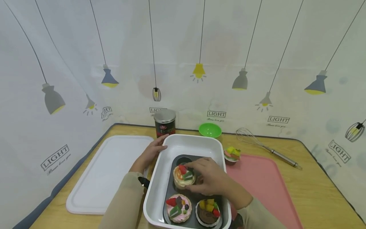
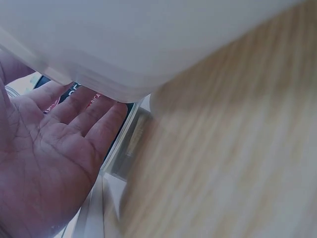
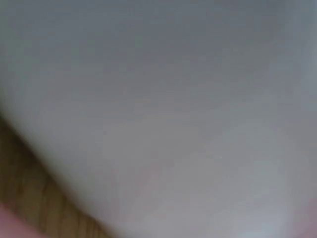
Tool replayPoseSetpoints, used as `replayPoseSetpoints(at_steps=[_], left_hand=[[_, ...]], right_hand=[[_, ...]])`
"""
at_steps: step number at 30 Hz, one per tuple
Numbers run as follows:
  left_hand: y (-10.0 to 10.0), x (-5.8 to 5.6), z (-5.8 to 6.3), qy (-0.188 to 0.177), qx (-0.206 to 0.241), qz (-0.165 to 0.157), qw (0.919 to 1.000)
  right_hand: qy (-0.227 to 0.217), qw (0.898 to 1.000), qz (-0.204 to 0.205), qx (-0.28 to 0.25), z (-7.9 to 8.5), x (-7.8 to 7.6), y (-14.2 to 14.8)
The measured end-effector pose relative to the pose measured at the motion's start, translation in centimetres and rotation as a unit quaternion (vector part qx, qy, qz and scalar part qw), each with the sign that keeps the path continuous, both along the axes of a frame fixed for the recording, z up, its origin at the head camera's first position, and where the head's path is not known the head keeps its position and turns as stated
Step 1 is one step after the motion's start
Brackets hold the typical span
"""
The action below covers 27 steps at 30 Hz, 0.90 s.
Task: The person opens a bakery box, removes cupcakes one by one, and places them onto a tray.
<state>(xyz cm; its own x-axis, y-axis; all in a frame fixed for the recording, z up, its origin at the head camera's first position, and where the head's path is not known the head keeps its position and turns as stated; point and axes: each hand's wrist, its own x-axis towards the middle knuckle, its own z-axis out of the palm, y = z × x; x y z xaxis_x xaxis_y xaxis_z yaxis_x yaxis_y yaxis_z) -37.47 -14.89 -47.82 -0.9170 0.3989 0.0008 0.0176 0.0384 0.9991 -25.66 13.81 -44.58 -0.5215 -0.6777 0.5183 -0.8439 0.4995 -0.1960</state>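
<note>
My right hand (image 1: pixel 211 178) pinches a cupcake (image 1: pixel 184 181) topped with a strawberry and kiwi between thumb and fingers, over the dark muffin tin (image 1: pixel 194 203). That tin lies inside a deep white basin (image 1: pixel 197 145). In its near cups sit a pink-frosted fruit cupcake (image 1: pixel 178 208) and a chocolate one (image 1: pixel 208 215). At the basin's far left corner, my left hand (image 1: pixel 152 152) touches the outside; the left wrist view shows its palm (image 2: pixel 54 148) with fingers extended against the white wall. White blur fills most of the right wrist view, hiding that hand.
A pink tray (image 1: pixel 260 181) lies right of the basin, with another fruit-topped cupcake (image 1: pixel 232 155) at its far left corner. A white board (image 1: pixel 108 175) lies left. Behind stand an espresso can (image 1: pixel 165 124) and a green bowl (image 1: pixel 210 130); a whisk (image 1: pixel 268 149) rests far right.
</note>
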Motion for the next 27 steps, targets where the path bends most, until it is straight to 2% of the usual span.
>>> replayPoseSetpoints(at_steps=[5, 9, 18, 21, 24, 27], left_hand=[[-0.2, 0.0, -0.2, 0.0, 0.011, -0.017, 0.9998], [-0.4, -0.2, -0.5, -0.002, 0.028, -0.036, 0.999], [-0.6, -0.5, -0.9, -0.006, 0.031, -0.04, 0.9987], [-0.6, -0.5, -1.0, -0.007, 0.03, -0.037, 0.9988], [-0.6, -0.5, -0.9, -0.002, 0.032, -0.038, 0.9988], [-0.5, -0.4, -0.7, -0.005, 0.034, -0.035, 0.9988]], right_hand=[[-0.05, 0.997, 0.026, -0.044, 0.2, -0.2, 0.3], [-0.057, 0.996, 0.027, -0.056, 1.2, -0.3, 1.0], [-0.048, 0.995, -0.007, -0.089, 3.5, -0.4, 4.6], [-0.068, 0.992, -0.019, -0.108, 3.8, -0.4, 6.1], [-0.11, 0.985, -0.029, -0.132, 3.8, -0.3, 7.7], [-0.123, 0.98, -0.065, -0.142, 3.7, 0.1, 9.4]])
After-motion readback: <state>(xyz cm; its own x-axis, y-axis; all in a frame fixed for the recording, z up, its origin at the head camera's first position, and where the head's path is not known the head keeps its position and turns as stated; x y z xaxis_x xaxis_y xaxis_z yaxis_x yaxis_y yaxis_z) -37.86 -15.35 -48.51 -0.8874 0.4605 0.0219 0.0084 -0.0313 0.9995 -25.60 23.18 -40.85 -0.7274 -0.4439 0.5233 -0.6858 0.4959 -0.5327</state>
